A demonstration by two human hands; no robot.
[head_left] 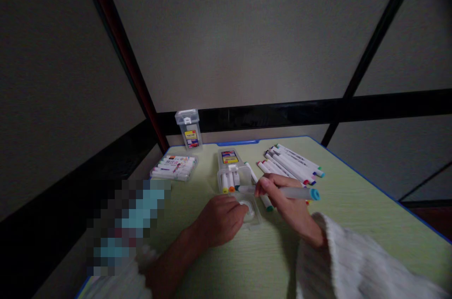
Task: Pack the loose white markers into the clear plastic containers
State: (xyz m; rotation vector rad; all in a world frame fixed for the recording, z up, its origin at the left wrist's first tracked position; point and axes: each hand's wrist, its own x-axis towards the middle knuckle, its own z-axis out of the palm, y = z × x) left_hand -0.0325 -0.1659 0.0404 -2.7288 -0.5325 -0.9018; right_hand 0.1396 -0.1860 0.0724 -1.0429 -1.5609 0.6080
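My right hand [284,202] pinches a white marker [296,193] with a teal-blue end. The marker lies almost level, its other end near the open mouth of a clear plastic case [226,155]. That case rests on its side with a yellow and dark label on top. Inside it are a yellow-ended marker [225,183], an orange-ended marker [231,183] and at least one other. My left hand [224,221] is closed at the case's opened lid [252,219], with its fingertips partly hidden. A green-ended marker [267,202] lies beneath my right hand.
Several loose white markers [289,165] with coloured ends lie in a pile at the right. A clear upright case [189,129] stands at the back left corner. Nearer is a flat pack of markers [174,167]. The light green table [353,214] has a blue edge.
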